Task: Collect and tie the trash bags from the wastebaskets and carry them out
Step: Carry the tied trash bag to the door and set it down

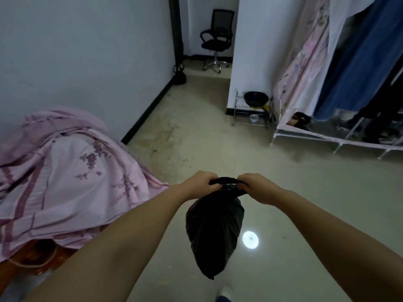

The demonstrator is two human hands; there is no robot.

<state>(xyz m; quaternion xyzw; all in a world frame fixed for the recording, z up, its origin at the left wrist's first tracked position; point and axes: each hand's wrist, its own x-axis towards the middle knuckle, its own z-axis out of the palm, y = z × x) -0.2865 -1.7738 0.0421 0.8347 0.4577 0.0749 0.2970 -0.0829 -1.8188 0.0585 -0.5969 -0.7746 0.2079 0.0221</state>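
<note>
A black trash bag (214, 232) hangs in the air in front of me, full and narrowing to a point at the bottom. Its gathered top is twisted into two black strands with a knot between my hands. My left hand (201, 184) grips the left strand. My right hand (256, 187) grips the right strand, and the two fists sit close together, pulling apart sideways. No wastebasket shows in the view.
A bed with a pink flowered cover (65, 171) stands close on my left. A fabric wardrobe (349, 73) with hanging clothes lines the right wall, with a small metal rack (253, 110) beside it. Beyond an open passage stands a black office chair (216, 40). Pale floor (196, 138) lies ahead.
</note>
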